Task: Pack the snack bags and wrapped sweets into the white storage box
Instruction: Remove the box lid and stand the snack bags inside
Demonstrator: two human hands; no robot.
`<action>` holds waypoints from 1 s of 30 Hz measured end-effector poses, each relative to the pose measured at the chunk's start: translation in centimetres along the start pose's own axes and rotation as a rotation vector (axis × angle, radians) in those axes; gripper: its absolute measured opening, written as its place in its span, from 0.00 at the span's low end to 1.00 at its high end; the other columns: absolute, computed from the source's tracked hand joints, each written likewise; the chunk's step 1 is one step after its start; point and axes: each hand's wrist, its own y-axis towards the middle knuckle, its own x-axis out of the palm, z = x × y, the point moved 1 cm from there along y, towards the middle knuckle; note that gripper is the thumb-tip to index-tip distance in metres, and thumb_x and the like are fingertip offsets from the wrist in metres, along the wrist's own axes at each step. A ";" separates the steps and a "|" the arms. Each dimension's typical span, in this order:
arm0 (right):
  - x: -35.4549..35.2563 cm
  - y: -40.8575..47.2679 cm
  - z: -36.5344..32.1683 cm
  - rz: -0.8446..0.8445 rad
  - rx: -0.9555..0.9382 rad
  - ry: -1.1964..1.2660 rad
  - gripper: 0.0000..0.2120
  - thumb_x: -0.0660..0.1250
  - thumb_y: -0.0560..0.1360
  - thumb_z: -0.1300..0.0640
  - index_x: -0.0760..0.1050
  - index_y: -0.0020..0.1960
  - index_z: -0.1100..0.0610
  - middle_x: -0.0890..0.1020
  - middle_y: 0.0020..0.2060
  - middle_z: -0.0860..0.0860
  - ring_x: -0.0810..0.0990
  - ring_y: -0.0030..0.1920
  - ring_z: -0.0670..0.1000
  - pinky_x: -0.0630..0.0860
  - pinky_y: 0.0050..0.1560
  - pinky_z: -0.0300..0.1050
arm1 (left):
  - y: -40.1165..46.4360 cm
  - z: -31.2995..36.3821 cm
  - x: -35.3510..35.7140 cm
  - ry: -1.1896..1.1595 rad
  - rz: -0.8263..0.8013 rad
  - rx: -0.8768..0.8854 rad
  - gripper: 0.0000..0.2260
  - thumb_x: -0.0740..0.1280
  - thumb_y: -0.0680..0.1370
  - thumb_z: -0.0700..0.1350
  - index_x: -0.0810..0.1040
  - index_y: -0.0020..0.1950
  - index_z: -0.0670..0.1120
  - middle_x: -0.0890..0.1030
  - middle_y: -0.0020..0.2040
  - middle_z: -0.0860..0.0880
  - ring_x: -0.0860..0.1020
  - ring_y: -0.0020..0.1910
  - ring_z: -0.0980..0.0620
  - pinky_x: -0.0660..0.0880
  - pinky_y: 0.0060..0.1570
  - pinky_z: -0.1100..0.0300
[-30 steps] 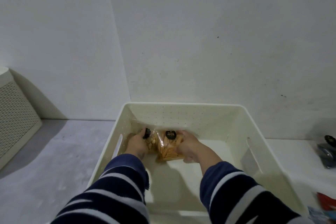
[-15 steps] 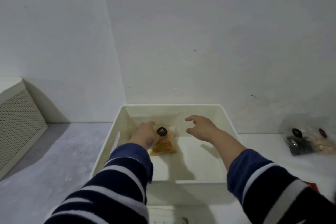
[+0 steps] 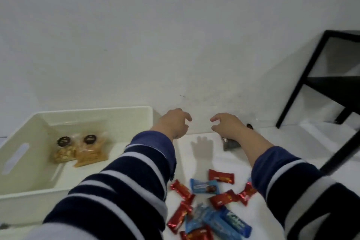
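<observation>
Wrapped sweets (image 3: pixel 209 203) lie scattered near the black frame (image 3: pixel 303 76), right of the white storage box (image 3: pixel 17 154).
Two snack bags (image 3: pixel 80 151) inside; left hand (image 3: pixel 173 122) and right hand (image 3: pixel 227 124) hover loosely curled, holding nothing.

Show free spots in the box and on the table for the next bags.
White storage box: bare floor right of the two snack bags, toward its right wall. Table: bare strip between both hands, left hand, right hand. Crowded: sweets pile near the sleeves.
</observation>
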 end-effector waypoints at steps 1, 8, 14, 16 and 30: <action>-0.3 0.5 2.3 -0.011 0.019 -0.011 0.18 0.62 0.77 0.56 0.72 0.66 0.52 0.72 0.67 0.51 0.71 0.66 0.53 0.68 0.62 0.42 | 1.2 1.5 1.3 -0.029 -0.006 -0.004 0.16 0.60 0.80 0.44 0.71 0.67 0.52 0.69 0.68 0.48 0.70 0.64 0.47 0.70 0.62 0.54; -0.9 5.0 17.7 -0.006 0.210 0.040 0.19 0.62 0.75 0.56 0.73 0.66 0.52 0.75 0.64 0.56 0.75 0.61 0.57 0.73 0.61 0.47 | 8.5 7.6 13.7 -0.359 -0.042 -0.125 0.23 0.62 0.79 0.46 0.62 0.74 0.52 0.71 0.69 0.43 0.70 0.67 0.45 0.65 0.62 0.59; 0.6 10.3 24.2 0.075 0.243 0.202 0.25 0.63 0.76 0.58 0.64 0.72 0.47 0.70 0.66 0.57 0.73 0.61 0.58 0.75 0.57 0.48 | 13.1 9.6 20.5 -0.459 0.002 -0.213 0.34 0.66 0.78 0.50 0.49 0.78 0.54 0.74 0.62 0.41 0.74 0.58 0.43 0.67 0.52 0.61; 1.3 11.8 24.7 0.092 0.202 0.323 0.26 0.64 0.76 0.58 0.63 0.72 0.46 0.71 0.67 0.55 0.75 0.56 0.55 0.75 0.45 0.42 | 14.2 9.9 21.4 -0.481 0.068 -0.244 0.36 0.67 0.77 0.48 0.49 0.78 0.53 0.76 0.59 0.40 0.75 0.57 0.42 0.70 0.57 0.56; 0.4 10.3 22.0 0.255 0.143 0.441 0.24 0.57 0.77 0.70 0.74 0.66 0.49 0.71 0.48 0.48 0.73 0.50 0.49 0.74 0.55 0.43 | 12.1 9.0 18.8 -0.662 0.303 -0.267 0.36 0.72 0.70 0.34 0.63 0.74 0.49 0.76 0.59 0.48 0.74 0.57 0.48 0.73 0.59 0.54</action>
